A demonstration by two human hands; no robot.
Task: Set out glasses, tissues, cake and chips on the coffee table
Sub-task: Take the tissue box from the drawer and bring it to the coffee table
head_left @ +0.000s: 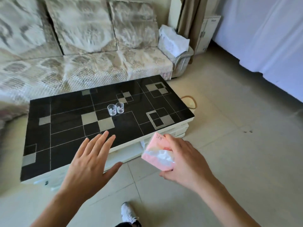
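Two small clear glasses (115,109) stand side by side near the middle of the black-and-grey patterned coffee table (65,128). My right hand (186,163) grips a pink pack of tissues (157,154), white tissue showing at its opening, in the air just off the table's near right corner. My left hand (91,159) hovers flat over the table's near edge, fingers spread, holding nothing. Cake and chips are not in view.
A patterned sofa (82,63) runs behind the table, with a white bundle (173,40) on its right armrest. A tan loop (191,102) lies on the tiled floor by the table's far right end. My white shoe (128,213) is below.
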